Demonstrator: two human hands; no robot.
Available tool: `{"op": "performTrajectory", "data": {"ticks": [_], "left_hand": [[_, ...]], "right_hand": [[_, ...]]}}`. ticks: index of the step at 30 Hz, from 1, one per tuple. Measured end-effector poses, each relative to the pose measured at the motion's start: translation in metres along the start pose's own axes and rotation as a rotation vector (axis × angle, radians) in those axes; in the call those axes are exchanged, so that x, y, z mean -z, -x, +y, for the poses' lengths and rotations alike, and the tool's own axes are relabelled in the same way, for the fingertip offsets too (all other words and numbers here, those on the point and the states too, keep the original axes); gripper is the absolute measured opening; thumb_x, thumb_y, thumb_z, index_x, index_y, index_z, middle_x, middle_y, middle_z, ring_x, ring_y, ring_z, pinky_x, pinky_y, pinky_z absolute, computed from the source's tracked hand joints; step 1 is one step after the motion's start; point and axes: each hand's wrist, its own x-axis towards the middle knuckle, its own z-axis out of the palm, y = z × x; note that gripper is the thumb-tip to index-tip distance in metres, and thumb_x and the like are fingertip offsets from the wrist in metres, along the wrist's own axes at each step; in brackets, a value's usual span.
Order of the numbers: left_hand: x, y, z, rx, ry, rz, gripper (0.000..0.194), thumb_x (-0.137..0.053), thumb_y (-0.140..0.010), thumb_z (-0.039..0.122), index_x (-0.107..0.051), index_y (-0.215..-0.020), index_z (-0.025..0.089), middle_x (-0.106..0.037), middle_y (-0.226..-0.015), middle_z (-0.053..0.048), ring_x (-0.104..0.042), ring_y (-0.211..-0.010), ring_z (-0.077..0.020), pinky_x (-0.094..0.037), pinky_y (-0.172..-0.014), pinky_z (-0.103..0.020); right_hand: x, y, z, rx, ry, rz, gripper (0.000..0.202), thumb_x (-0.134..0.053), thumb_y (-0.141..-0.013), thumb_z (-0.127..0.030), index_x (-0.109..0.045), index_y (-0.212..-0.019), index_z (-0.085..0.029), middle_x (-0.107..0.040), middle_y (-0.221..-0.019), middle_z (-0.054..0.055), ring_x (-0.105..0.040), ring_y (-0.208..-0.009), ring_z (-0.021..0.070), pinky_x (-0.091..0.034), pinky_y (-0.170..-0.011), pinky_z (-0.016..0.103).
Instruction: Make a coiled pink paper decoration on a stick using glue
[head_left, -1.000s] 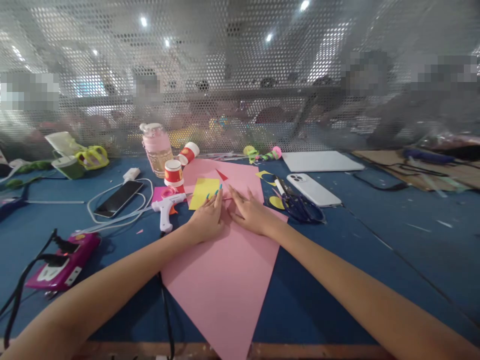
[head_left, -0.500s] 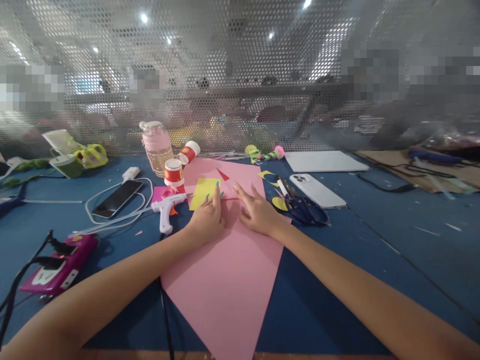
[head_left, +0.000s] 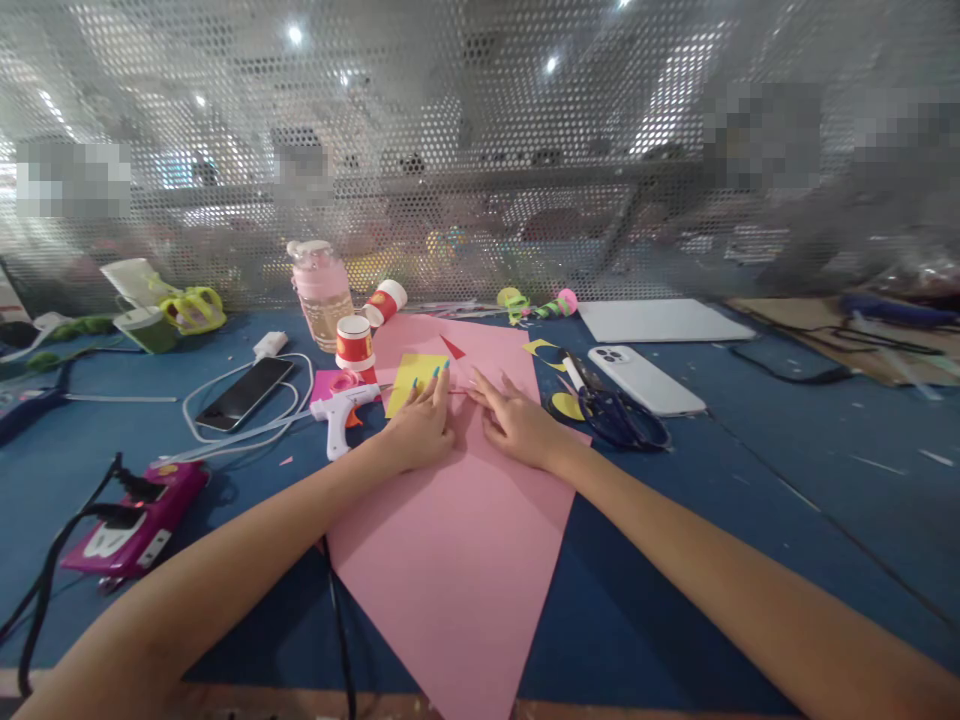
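Note:
My left hand (head_left: 422, 425) rests on a large sheet of pink paper (head_left: 450, 560), its fingers stretched out over the edge of a yellow paper piece (head_left: 409, 375). Facing it, my right hand (head_left: 517, 425) lies on the same sheet with fingers spread and pointing inward. A thin red strip (head_left: 458, 392) shows in the gap between the fingertips; its ends are hidden, and I cannot tell whether it is pressed down. Just beyond the hands is a small red paper triangle (head_left: 452, 347). A white glue gun (head_left: 341, 415) lies left of my left hand.
Dark-handled scissors (head_left: 622, 415) and a white phone (head_left: 646, 380) lie to the right. Red-and-white paper cups (head_left: 354, 342) and a pink bottle (head_left: 321, 290) stand at the back left. Nearer are a black-screened phone (head_left: 246, 393) and a magenta power strip (head_left: 139, 525) with cords.
The raised finger of my left hand has come down, and its fingers now lie flatter and closer together. My right hand stays nearly in place. The whole view has shifted slightly.

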Motion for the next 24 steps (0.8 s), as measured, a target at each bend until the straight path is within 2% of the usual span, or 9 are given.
{"op": "performTrajectory", "data": {"ticks": [3, 5, 8, 10, 12, 15, 17, 20, 24], "left_hand": [[0.002, -0.001, 0.000, 0.008, -0.028, -0.014, 0.081, -0.040, -0.066, 0.017, -0.001, -0.135, 0.000, -0.026, -0.141, -0.024, -0.020, -0.132, -0.0281, -0.019, -0.105, -0.045], [0.006, 0.000, 0.004, 0.006, -0.085, 0.025, 0.076, -0.041, -0.068, 0.015, -0.007, -0.134, -0.001, -0.025, -0.141, -0.024, -0.020, -0.133, -0.0280, -0.021, -0.105, -0.043], [0.015, -0.001, 0.015, -0.003, -0.237, 0.168, 0.050, -0.037, -0.078, 0.015, -0.030, -0.125, 0.000, -0.035, -0.134, -0.023, -0.028, -0.129, -0.0289, -0.026, -0.102, -0.041], [0.020, -0.003, 0.021, 0.011, -0.327, 0.189, 0.033, -0.031, -0.085, 0.020, -0.045, -0.111, 0.005, -0.049, -0.119, -0.020, -0.041, -0.117, -0.0295, -0.035, -0.094, -0.041], [0.023, -0.007, 0.025, 0.015, -0.386, 0.111, 0.030, -0.030, -0.088, 0.023, -0.049, -0.104, 0.007, -0.054, -0.107, -0.018, -0.050, -0.106, -0.0284, -0.042, -0.084, -0.039], [0.022, -0.015, 0.025, 0.081, -0.417, -0.009, 0.030, -0.029, -0.090, 0.024, -0.049, -0.105, 0.007, -0.057, -0.102, -0.017, -0.056, -0.096, -0.0255, -0.046, -0.074, -0.034], [0.019, -0.020, 0.023, 0.118, -0.418, -0.036, 0.032, -0.028, -0.090, 0.025, -0.050, -0.106, 0.008, -0.059, -0.098, -0.016, -0.060, -0.091, -0.0251, -0.046, -0.071, -0.033], [0.018, -0.024, 0.021, 0.100, -0.412, -0.066, 0.029, -0.031, -0.089, 0.025, -0.052, -0.103, 0.010, -0.062, -0.093, -0.013, -0.062, -0.087, -0.0254, -0.047, -0.070, -0.033], [0.019, -0.026, 0.019, 0.063, -0.416, -0.100, 0.025, -0.032, -0.088, 0.019, -0.055, -0.099, 0.012, -0.064, -0.090, -0.012, -0.063, -0.088, -0.0251, -0.047, -0.069, -0.032]], "right_hand": [[-0.001, -0.001, 0.000, -0.012, -0.018, -0.022, 0.078, -0.035, -0.077, -0.013, 0.010, -0.140, -0.009, -0.057, -0.120, 0.012, -0.042, -0.122, 0.0219, -0.019, -0.105, 0.054], [-0.002, -0.002, 0.001, -0.028, -0.025, -0.034, 0.078, -0.035, -0.076, -0.013, 0.010, -0.140, -0.009, -0.058, -0.120, 0.012, -0.043, -0.121, 0.0236, -0.018, -0.105, 0.055], [-0.004, -0.003, 0.002, -0.062, -0.022, -0.054, 0.080, -0.037, -0.072, -0.012, 0.005, -0.141, -0.007, -0.058, -0.119, 0.013, -0.043, -0.121, 0.0264, -0.017, -0.105, 0.055], [-0.005, -0.003, 0.003, -0.074, -0.030, -0.059, 0.081, -0.037, -0.070, -0.011, 0.001, -0.141, -0.007, -0.059, -0.118, 0.013, -0.043, -0.121, 0.0269, -0.016, -0.105, 0.055], [-0.005, -0.004, 0.003, -0.082, -0.041, -0.057, 0.079, -0.037, -0.070, -0.011, -0.001, -0.140, -0.005, -0.059, -0.117, 0.014, -0.043, -0.121, 0.0270, -0.017, -0.105, 0.055], [-0.006, -0.004, 0.004, -0.077, -0.066, -0.043, 0.076, -0.036, -0.074, -0.013, 0.000, -0.140, -0.003, -0.056, -0.120, 0.016, -0.043, -0.121, 0.0260, -0.018, -0.105, 0.053], [-0.007, -0.003, 0.004, -0.063, -0.082, -0.035, 0.075, -0.035, -0.075, -0.014, 0.003, -0.140, -0.005, -0.054, -0.123, 0.016, -0.044, -0.121, 0.0245, -0.017, -0.106, 0.053], [-0.008, -0.003, 0.004, -0.077, -0.094, -0.029, 0.074, -0.034, -0.076, -0.014, 0.004, -0.140, -0.005, -0.052, -0.125, 0.016, -0.043, -0.121, 0.0237, -0.017, -0.106, 0.052], [-0.008, -0.002, 0.004, -0.100, -0.065, 0.051, 0.072, -0.036, -0.075, -0.015, -0.004, -0.138, -0.007, -0.054, -0.123, 0.017, -0.047, -0.117, 0.0255, -0.026, -0.101, 0.052]]}}
